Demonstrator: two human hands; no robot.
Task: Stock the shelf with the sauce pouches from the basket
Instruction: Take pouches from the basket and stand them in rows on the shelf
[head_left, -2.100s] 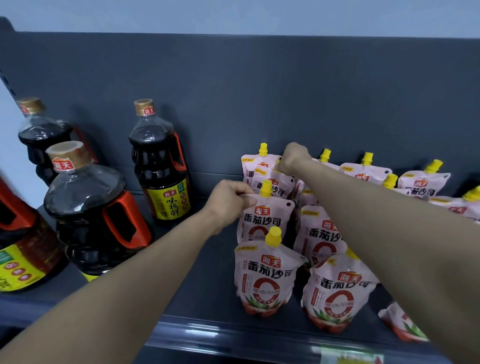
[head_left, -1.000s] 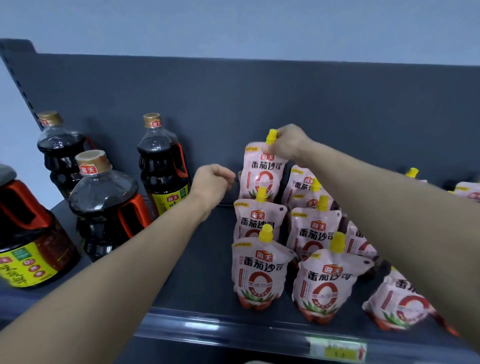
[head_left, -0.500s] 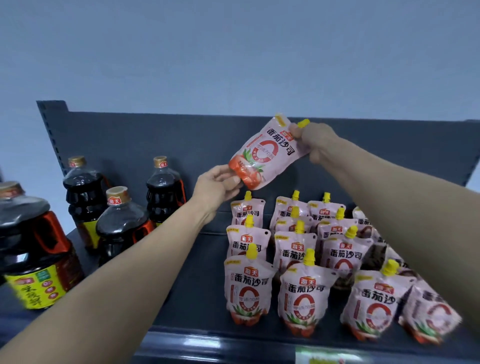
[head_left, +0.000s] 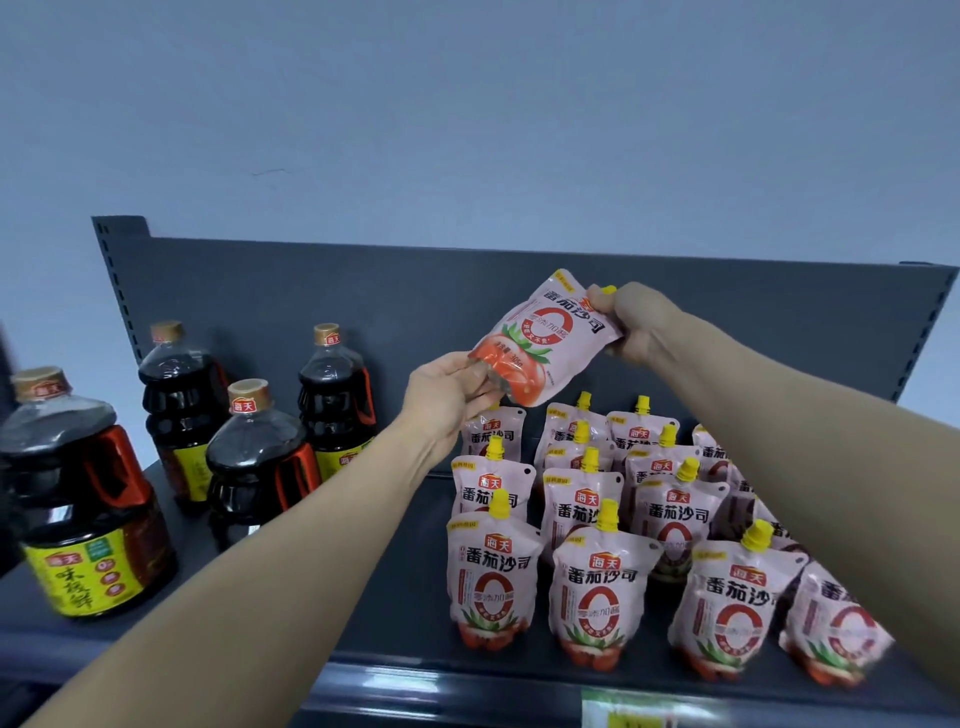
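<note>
Right hand (head_left: 631, 325): curled round the yellow-capped top of one pouch (head_left: 540, 343).
Left hand (head_left: 444, 400): pinches the bottom edge of the same pouch.
Pouch: tilted, cap toward upper right, held in the air above the back rows.
Pouches (head_left: 597, 582): upright, in rows, on the right half of the shelf (head_left: 415, 603).
Bottles (head_left: 260, 462): dark sauce, several, on the shelf's left half.

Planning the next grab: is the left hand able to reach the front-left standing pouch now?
Probably not yet: the left hand pinches the raised pouch by its bottom; otherwise the way to the front-left pouch looks open.
</note>
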